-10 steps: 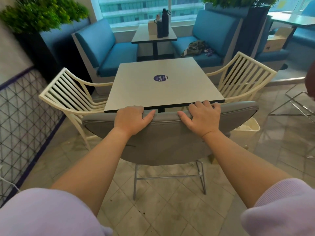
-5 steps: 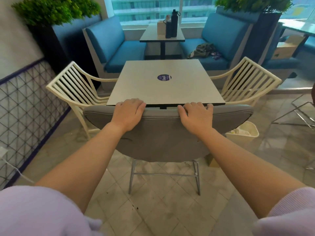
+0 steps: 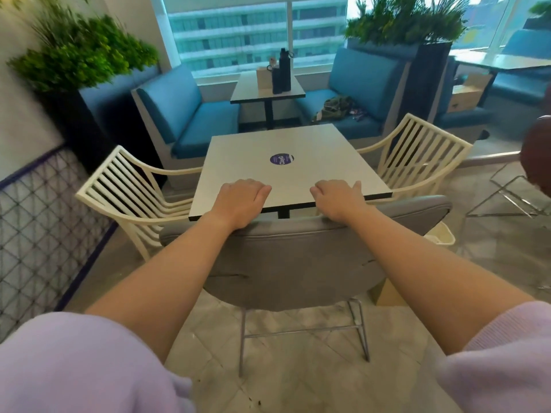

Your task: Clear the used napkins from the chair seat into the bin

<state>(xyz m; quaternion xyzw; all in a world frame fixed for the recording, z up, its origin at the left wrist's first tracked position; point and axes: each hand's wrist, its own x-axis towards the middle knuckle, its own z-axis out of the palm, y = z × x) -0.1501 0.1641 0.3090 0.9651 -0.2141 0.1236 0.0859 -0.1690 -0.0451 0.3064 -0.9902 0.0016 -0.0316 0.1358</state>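
A grey padded chair stands with its back towards me, tucked against a square white table. My left hand and my right hand both grip the top edge of the chair's backrest, fingers curled over it. The backrest hides the chair seat, so no napkins show. A small cream bin sits on the floor to the right, mostly behind the chair, with white paper inside.
Two cream slatted chairs flank the table. Blue booth sofas and a second table with dark bottles stand behind. A mesh railing runs along the left. A cardboard box sits under the grey chair's right side.
The view has risen and tilted, so the table top now shows beyond my hands. Both hands keep their grip on the backrest, sitting a little closer to each other than before.
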